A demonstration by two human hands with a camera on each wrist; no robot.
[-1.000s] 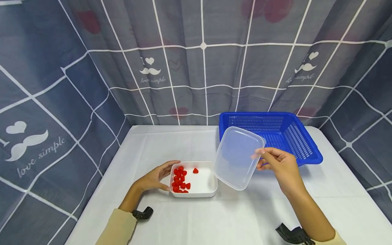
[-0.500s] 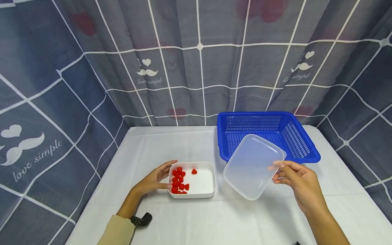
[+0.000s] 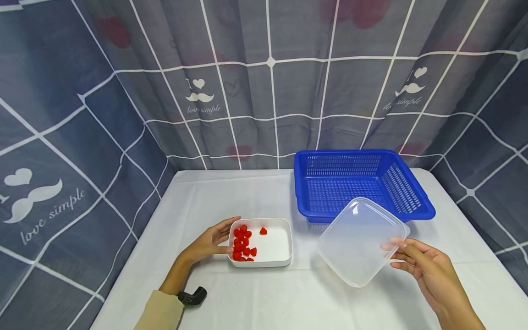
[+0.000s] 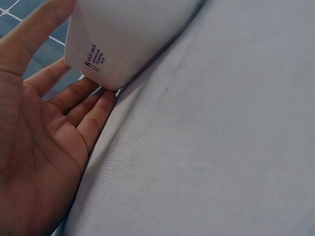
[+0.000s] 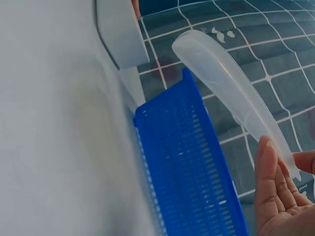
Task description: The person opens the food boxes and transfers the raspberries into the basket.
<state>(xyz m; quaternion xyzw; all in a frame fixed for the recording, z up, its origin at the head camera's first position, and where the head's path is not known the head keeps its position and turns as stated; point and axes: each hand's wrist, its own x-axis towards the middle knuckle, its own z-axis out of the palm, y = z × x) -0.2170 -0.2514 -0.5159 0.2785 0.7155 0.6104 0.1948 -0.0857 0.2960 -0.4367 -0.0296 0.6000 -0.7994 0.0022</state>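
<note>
A white plastic container (image 3: 270, 263) sits on the table, with several small red pieces, perhaps berries or candies (image 3: 241, 243), mostly at its left end. My left hand (image 3: 206, 242) holds that left end, thumb at the near corner and fingers at the far one. In the left wrist view the fingers touch the container's printed wall (image 4: 123, 44). My right hand (image 3: 433, 270) pinches the right corner of a translucent plastic lid (image 3: 359, 243), raised and tilted above the table to the right of the container. In the right wrist view the lid (image 5: 226, 78) shows nearly edge-on.
A blue plastic basket (image 3: 303, 197) with slotted sides stands at the back right of the white-covered table (image 3: 214, 192). The lid overlaps its front rim in the head view. A grey checked curtain (image 3: 247, 91) hangs behind and at both sides.
My right hand has carried the lid away from the container, to the right and nearer to me. My left hand stays at the container's left end.
</note>
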